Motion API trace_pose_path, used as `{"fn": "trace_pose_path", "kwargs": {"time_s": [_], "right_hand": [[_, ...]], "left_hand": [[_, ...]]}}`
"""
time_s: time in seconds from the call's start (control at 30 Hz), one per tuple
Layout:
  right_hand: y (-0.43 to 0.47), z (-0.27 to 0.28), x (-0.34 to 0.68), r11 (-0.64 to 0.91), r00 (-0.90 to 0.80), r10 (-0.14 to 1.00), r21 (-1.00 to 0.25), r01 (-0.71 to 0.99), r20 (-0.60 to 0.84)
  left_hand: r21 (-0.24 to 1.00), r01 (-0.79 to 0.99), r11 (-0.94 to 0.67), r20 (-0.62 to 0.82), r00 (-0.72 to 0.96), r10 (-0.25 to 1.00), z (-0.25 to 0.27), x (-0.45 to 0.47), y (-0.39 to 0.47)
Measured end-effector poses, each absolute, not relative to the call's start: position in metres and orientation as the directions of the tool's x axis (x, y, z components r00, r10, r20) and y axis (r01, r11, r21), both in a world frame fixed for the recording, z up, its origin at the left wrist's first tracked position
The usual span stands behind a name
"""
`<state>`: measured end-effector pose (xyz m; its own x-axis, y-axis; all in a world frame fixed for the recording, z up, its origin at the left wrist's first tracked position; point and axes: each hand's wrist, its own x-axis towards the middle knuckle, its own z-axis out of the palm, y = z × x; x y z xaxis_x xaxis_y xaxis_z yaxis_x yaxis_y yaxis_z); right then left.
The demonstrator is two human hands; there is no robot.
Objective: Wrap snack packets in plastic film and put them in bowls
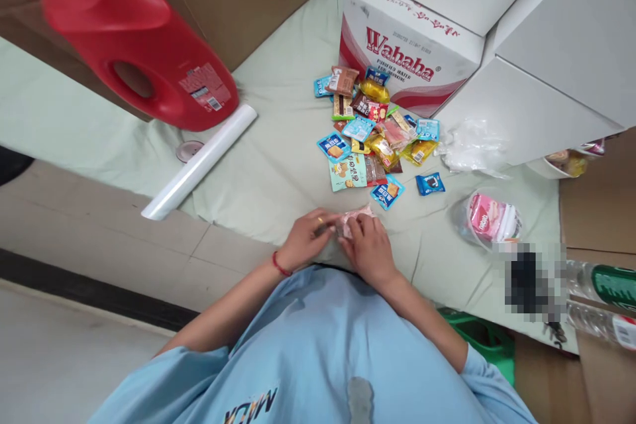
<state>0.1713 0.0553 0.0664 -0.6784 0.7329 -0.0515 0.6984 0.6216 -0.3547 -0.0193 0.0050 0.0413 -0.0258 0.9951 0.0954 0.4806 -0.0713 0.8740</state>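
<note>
Bent fingers hide most of the small pinkish packet (343,228), held between the hands at the near side of the cloth-covered desk (278,165). The right hand's (370,246) grip is closed over its crinkled, seemingly see-through film. The left hand's (305,237) fingers curl at its left end; whether that grip pinches or merely touches, I cannot tell. Beyond, glossy snack packets (358,127) overlap, burying the lower ones. The smooth red plastic jug (169,53) runs past the top edge; pixelation masks something beside two clear bottles (579,278), cut off at right.
</note>
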Motion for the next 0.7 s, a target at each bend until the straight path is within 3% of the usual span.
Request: {"fn": "trace_pose_path", "kwargs": {"time_s": [0.13,0.27,0.37,0.43,0.53,0.6,0.7], "right_hand": [[0.045,0.061,0.170,0.622,-0.663,0.748,-0.303,0.722,-0.043],[0.052,0.061,0.167,0.588,-0.631,0.775,-0.335,0.736,-0.028],[0.067,0.074,0.174,0.528,-0.593,0.805,-0.482,0.699,0.021],[0.078,0.087,0.185,0.419,-0.528,0.848,-0.654,0.630,0.035],[0.091,0.102,0.204,0.101,-0.457,0.884,-0.913,0.395,-0.100],[0.093,0.104,0.212,-0.112,-0.477,0.852,-0.966,0.235,-0.215],[0.087,0.096,0.220,-0.286,-0.470,0.828,-0.951,0.117,-0.307]], "left_hand": [[0.917,0.365,0.159,-0.028,-0.340,0.940,0.042,-0.041,-0.004],[0.921,0.344,0.185,-0.046,-0.376,0.925,0.044,-0.036,-0.003],[0.939,0.318,0.131,-0.017,-0.337,0.941,0.051,-0.027,0.002],[0.952,0.296,0.075,0.011,-0.279,0.960,0.058,-0.020,0.008],[0.988,0.150,0.028,-0.009,-0.130,0.992,0.069,-0.007,0.018],[0.995,-0.016,0.095,-0.095,0.005,0.995,0.073,0.006,0.024],[0.953,-0.158,0.260,-0.240,0.133,0.961,0.073,0.026,0.032]]}}
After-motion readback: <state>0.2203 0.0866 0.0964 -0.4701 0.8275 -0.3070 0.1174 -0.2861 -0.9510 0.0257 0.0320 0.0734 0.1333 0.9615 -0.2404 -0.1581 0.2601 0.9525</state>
